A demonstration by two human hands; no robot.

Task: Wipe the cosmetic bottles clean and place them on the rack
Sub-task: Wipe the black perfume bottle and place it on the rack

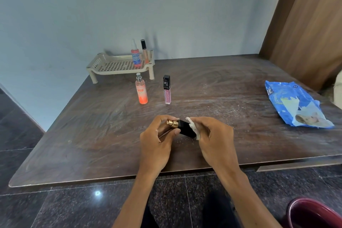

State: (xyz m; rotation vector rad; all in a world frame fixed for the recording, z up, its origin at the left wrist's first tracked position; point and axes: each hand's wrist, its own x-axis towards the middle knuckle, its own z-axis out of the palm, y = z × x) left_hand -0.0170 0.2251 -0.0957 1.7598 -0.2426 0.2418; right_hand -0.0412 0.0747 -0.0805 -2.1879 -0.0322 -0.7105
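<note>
Left hand (157, 139): grips black gold-capped bottle (185, 130), long axis crosswise between hands.
Right hand (215, 135): pinches white wipe (194, 128), apparently against its base.

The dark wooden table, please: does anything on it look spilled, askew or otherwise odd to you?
The dark wooden table is streaked with whitish smears and scattered white specks, thickest toward the crumpled blue wipes pack. The orange spray bottle and pink lip-gloss tube stand upright; nothing looks spilled or broken.

Left side of the beige perforated plastic rack (112, 65) is open — a red spray bottle (136, 57) and slim black-capped tube (144, 50) fill its right end. Orange mist bottle (141, 90) and pink gloss tube (167, 91) stand right in front.
</note>
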